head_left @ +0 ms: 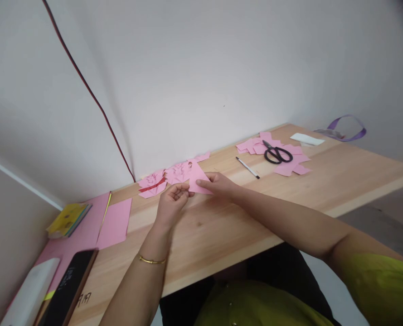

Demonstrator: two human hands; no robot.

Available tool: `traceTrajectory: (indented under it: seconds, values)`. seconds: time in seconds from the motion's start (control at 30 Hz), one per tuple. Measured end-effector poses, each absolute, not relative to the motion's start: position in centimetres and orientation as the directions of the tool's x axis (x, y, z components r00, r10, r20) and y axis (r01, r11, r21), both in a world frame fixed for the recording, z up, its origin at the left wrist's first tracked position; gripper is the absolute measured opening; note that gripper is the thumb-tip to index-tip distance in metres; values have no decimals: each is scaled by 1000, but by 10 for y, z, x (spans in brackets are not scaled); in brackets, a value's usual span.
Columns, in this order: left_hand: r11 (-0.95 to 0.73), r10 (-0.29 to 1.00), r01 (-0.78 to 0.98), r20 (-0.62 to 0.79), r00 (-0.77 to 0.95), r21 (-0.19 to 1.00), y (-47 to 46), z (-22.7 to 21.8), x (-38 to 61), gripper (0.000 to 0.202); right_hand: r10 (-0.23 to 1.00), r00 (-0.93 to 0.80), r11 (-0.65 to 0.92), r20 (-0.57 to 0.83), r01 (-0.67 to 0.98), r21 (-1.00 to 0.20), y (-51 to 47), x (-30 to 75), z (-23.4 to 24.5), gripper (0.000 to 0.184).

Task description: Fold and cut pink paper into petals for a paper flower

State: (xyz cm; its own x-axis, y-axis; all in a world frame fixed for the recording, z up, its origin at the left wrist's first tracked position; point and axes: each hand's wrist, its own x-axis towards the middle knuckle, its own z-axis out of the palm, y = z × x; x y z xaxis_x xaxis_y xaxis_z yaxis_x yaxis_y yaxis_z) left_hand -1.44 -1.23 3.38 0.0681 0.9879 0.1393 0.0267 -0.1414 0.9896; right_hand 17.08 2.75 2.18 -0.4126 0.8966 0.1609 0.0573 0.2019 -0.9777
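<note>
Between my two hands a small piece of pink paper [198,176] is held up over the middle of the table. My left hand [174,199] pinches its lower left corner, fingers curled. With the thumb lying on its face, my right hand [218,184] grips the right side. Just behind it, along the wall, lie cut and creased pink paper pieces [179,172], one of them with a red strip [152,185] across it. To the right of my hands a white pen [248,167] rests on the wood.
Black-handled scissors [278,154] lie on pink paper scraps [293,167] at the right, near a white strip [306,139] and a purple ribbon loop [356,131]. At the left are pink sheets [114,224], a yellow packet [68,219], a black box [70,287] and a white box [31,292].
</note>
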Motion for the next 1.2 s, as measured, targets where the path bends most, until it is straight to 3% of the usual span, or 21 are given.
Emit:
traceTrajectory:
  seconds: [0.5,0.7,1.0,1.2]
  values:
    - [60,998,-239,-57,16,969,-10,35,-12,22,885,-404,305,231,128,-944,24,169,28,32]
    - [41,999,-33,-41,2,999,-10,34,-14,25,886,-406,316,225,172,-933,23,170,29,31]
    - [-112,994,297,111,17,948,-11,37,-17,23,859,-469,305,203,151,-940,22,171,31,32]
    - [-162,986,403,160,40,901,-13,39,-17,21,853,-506,185,125,70,-980,25,173,24,37]
